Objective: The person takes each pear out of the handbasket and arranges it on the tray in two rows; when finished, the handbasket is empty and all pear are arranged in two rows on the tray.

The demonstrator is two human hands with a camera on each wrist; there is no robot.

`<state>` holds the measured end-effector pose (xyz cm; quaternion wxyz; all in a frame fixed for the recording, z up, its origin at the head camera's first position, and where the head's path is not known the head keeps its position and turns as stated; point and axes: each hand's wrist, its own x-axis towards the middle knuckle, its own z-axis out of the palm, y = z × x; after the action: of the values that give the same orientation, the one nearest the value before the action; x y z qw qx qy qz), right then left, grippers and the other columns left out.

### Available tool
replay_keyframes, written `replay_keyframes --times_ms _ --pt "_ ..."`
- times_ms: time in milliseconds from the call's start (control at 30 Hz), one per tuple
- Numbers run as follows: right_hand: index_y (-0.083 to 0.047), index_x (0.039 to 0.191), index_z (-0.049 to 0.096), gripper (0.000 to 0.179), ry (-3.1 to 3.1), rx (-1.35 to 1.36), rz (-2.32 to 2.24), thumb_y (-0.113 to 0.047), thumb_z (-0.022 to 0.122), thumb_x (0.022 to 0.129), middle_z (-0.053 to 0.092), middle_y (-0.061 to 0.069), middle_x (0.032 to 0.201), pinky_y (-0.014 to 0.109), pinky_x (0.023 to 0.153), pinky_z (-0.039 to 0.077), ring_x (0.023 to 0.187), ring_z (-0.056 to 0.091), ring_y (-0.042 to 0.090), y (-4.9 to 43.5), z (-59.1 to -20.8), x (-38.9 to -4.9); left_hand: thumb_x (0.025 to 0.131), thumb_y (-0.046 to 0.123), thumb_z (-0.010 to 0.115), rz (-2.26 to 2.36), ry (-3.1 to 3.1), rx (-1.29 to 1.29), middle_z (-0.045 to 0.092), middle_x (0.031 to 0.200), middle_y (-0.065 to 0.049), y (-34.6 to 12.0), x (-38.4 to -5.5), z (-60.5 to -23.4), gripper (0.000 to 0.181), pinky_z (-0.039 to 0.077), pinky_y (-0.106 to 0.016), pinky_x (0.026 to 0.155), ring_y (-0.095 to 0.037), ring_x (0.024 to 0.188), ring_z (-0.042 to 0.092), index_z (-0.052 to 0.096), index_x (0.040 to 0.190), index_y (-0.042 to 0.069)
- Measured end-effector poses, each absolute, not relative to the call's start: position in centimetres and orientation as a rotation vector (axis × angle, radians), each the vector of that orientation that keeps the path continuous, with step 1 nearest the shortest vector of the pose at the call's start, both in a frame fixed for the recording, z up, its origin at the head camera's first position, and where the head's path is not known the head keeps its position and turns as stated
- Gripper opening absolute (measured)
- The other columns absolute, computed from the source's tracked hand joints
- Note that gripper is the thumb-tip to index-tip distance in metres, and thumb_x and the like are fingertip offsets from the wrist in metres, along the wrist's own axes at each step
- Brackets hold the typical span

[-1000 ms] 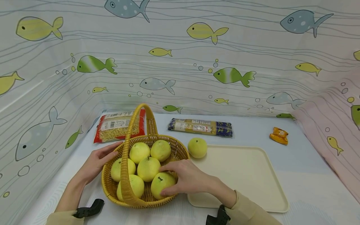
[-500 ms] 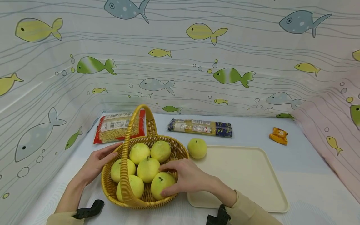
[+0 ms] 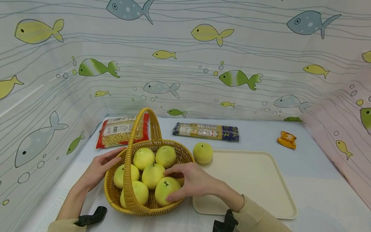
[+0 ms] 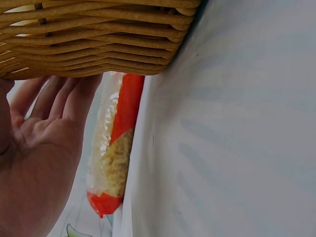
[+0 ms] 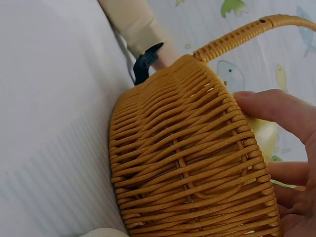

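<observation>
Almost nothing has changed from half a second ago: the right hand (image 3: 195,181) still grasps a fruit (image 3: 166,192) between thumb and fingers, at the near right inside a wicker basket (image 3: 159,210) on the bench (image 3: 321,193). The left hand (image 3: 99,167), fingers extended, still touches the basket's left side. The grasped fruit is round, yellow-green, with a short dark stem.
</observation>
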<state>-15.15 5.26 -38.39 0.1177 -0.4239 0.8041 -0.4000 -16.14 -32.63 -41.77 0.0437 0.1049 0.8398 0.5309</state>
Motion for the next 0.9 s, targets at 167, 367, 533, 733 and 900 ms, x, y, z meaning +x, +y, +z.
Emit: replay_keyframes --times_ms 167,367,533,733,900 --pt "-0.021 0.126 0.069 0.058 2.312 -1.200 -1.206 -0.042 0.087 0.075 0.068 -0.015 0.119 0.019 0.095 0.048 0.110 0.060 -0.003 5.31 -38.40 -15.22 0.107 0.025 0.050 1.633 2.559 0.315 0.057 0.134 0.024 -32.48 -16.01 -41.54 0.048 0.043 -0.008 0.093 0.014 0.121 0.050 0.045 0.152 0.010" --pt "-0.020 0.128 0.067 0.059 2.252 -1.179 -1.251 -0.038 0.087 0.076 0.068 -0.013 0.121 0.019 0.095 0.049 0.110 0.061 -0.003 5.36 -38.49 -15.38 0.107 0.024 0.050 1.630 2.559 0.317 0.057 0.134 0.024 -32.57 -16.07 -41.58 0.047 0.043 -0.008 0.093 0.013 0.121 0.050 0.045 0.152 0.011" --pt "-0.019 0.129 0.066 0.059 2.195 -1.146 -1.302 -0.035 0.088 0.076 0.068 -0.010 0.123 0.019 0.096 0.050 0.112 0.061 -0.002 5.40 -38.45 -15.40 0.107 0.024 0.050 1.625 2.565 0.325 0.057 0.134 0.024 -32.62 -16.08 -41.55 0.047 0.044 -0.008 0.093 0.013 0.121 0.050 0.045 0.152 0.010" --pt "-0.017 0.129 0.067 0.058 2.165 -1.101 -1.349 -0.030 0.088 0.076 0.067 -0.009 0.124 0.021 0.095 0.051 0.112 0.062 0.001 5.48 -38.32 -15.30 0.107 0.024 0.050 1.642 2.555 0.324 0.056 0.134 0.024 -32.54 -16.05 -41.58 0.047 0.044 -0.009 0.093 0.013 0.121 0.050 0.045 0.151 0.010" --pt "-0.018 0.126 0.068 0.056 2.156 -1.060 -1.390 -0.028 0.089 0.075 0.068 -0.010 0.122 0.022 0.094 0.052 0.113 0.061 0.003 5.64 -37.94 -15.13 0.107 0.022 0.049 1.654 2.541 0.339 0.057 0.134 0.024 -32.76 -16.21 -41.88 0.047 0.045 -0.010 0.093 0.012 0.120 0.051 0.044 0.152 0.008"
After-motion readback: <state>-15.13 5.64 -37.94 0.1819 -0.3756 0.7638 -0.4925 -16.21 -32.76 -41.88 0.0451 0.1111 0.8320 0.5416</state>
